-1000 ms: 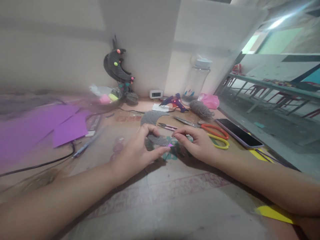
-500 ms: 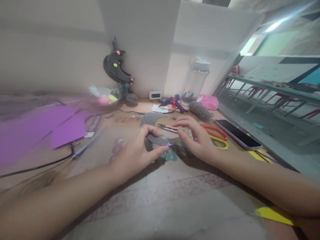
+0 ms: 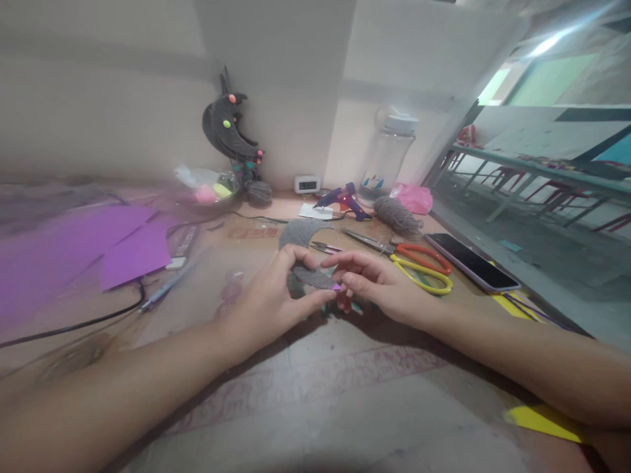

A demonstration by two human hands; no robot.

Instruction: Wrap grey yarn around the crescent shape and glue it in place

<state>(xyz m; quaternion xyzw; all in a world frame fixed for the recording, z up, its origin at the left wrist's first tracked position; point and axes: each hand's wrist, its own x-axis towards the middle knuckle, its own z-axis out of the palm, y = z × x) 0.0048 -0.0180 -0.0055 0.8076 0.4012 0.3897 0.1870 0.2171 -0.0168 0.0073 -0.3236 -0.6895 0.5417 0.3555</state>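
My left hand [image 3: 269, 289] is closed on a crescent shape wrapped in grey yarn [image 3: 303, 231], pinching its lower arm between thumb and fingers. A small purple tip [image 3: 336, 287] sticks out bare at that end. Right beside this tip is my right hand [image 3: 377, 286], its fingers curled in and the thumb bent against them. Whatever they pinch, if anything, is too small to make out. Behind the fingers lies a slim metal tool with pointed ends [image 3: 325, 247], partly covered by my right hand. Scissors [image 3: 424, 266] with one orange and one yellow handle lie just past that hand.
Across the back stand a glue gun [image 3: 342, 198], a small digital clock [image 3: 307, 184], a clear bottle [image 3: 387, 157] and a grey yarn skein [image 3: 397, 215]. A phone [image 3: 470, 261] lies right. Purple sheets [image 3: 135, 253], a pen [image 3: 165, 287] and a black cable [image 3: 73, 334] are left.
My right hand has moved left and down toward the purple tip, and its fingers have curled in. The scissors' blades now show. My left hand keeps its hold on the crescent.
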